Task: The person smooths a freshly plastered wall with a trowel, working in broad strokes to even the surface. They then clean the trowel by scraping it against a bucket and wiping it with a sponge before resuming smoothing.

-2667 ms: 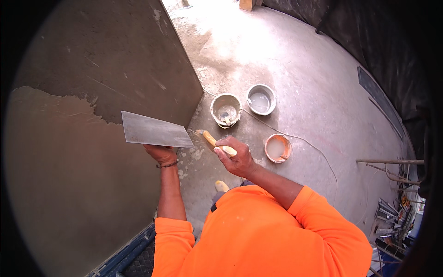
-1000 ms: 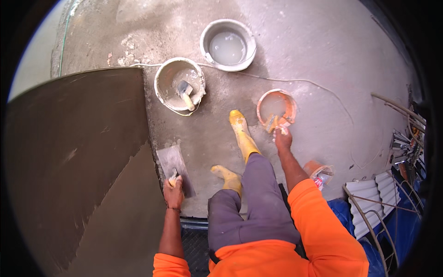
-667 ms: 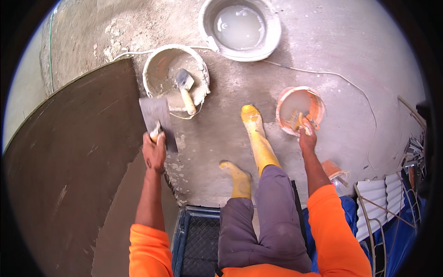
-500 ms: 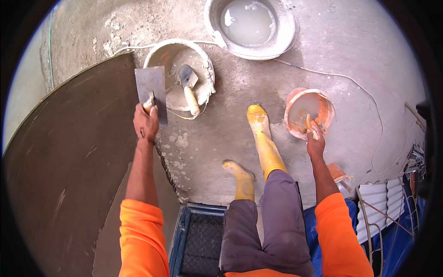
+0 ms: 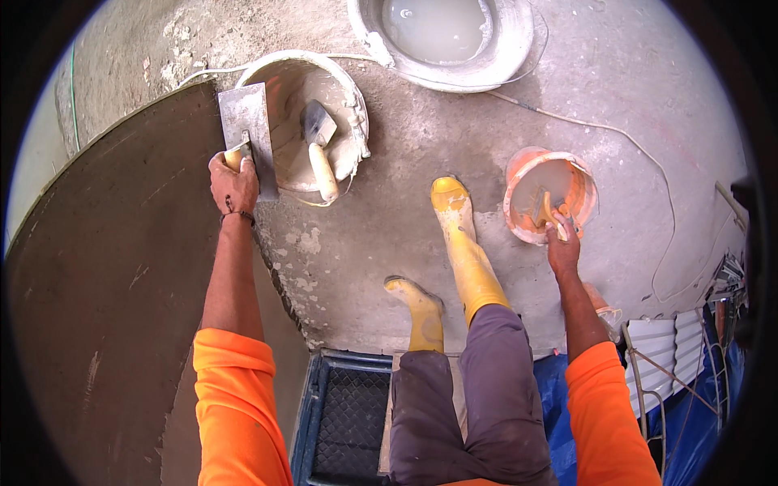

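Observation:
My left hand [image 5: 232, 185] is closed around the wooden handle of a rectangular steel plastering trowel [image 5: 250, 113], its blade upright beside the brown plastered surface [image 5: 105, 267]. Behind the blade stands a pale bucket [image 5: 361, 97] coated with wet mix. A pointed trowel [image 5: 322, 172] lies in that bucket, its light handle resting over the near rim. On the right, my right hand [image 5: 564, 243] grips a brush [image 5: 548, 209] by its light handle at the near rim of an orange bucket [image 5: 587, 180]. The brush head is inside the bucket, over cloudy water, and only partly visible.
A large pale tub [image 5: 515, 49] of cloudy water stands at the far side. A cable [image 5: 604, 125] runs across the floor. Near me are a dark blue mesh-topped frame [image 5: 320, 405], a blue tarp [image 5: 555, 389], corrugated sheets [image 5: 652, 348] and another small orange bucket [image 5: 598, 301].
The whole view has shifted slightly. My left hand with the plastering trowel has moved left and a little farther away. My right hand stays at the orange bucket, the brush head now less visible.

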Available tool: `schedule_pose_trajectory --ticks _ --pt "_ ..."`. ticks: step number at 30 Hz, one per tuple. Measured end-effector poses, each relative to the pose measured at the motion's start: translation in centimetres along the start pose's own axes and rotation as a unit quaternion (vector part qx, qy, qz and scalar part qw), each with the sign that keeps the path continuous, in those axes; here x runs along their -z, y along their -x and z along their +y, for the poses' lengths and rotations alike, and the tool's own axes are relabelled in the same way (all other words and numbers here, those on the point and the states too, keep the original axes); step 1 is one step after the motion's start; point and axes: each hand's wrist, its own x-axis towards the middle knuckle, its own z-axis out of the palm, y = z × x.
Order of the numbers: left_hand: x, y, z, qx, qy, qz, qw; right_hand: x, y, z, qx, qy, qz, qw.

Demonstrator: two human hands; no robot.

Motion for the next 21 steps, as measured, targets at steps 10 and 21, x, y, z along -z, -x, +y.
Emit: schedule_pose_trajectory --ticks 10,21 --pt "-0.1 8.0 5.2 -0.04 -0.114 -0.231 0.965 -0.6 1.0 -4.0 0.087 0.073 0.049 0.992" --pt "0.3 12.2 5.5 0.026 -0.039 -0.241 0.969 5.2 4.9 -7.8 0.035 -0.032 0.11 0.993"
